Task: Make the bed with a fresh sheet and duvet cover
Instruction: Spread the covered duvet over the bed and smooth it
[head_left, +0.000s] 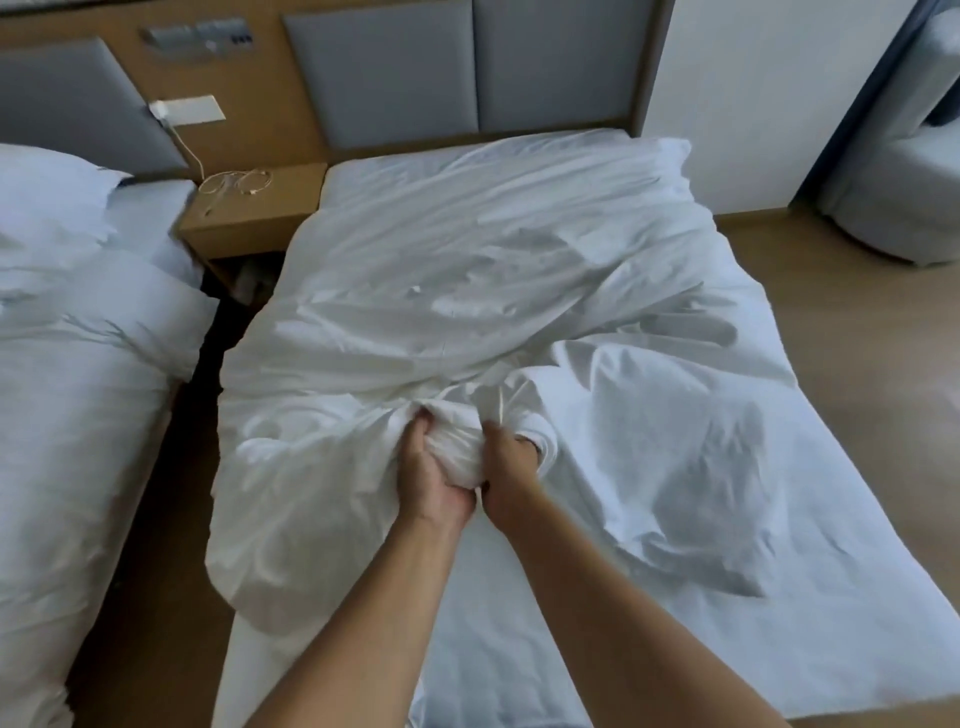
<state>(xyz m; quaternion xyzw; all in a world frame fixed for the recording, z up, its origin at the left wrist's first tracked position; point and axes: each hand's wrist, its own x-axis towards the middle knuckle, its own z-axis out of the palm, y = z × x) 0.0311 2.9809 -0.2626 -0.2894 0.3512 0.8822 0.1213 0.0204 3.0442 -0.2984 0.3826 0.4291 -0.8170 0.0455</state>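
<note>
Both my hands meet near the middle of the bed (862, 654). My left hand (434, 470) and right hand (511, 475) have their fingers curled tight round a gathered wad of the white duvet (441, 270), thumbs towards each other. The duvet lies crumpled from the head edge down along the left edge, hanging over it. The sheet (675, 519) shows bare along the right edge. A nightstand (254, 218) stands at the head-left corner.

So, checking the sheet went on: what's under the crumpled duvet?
A white sheet shows beside the duvet, right and near side; directly beneath it is hidden.
</note>
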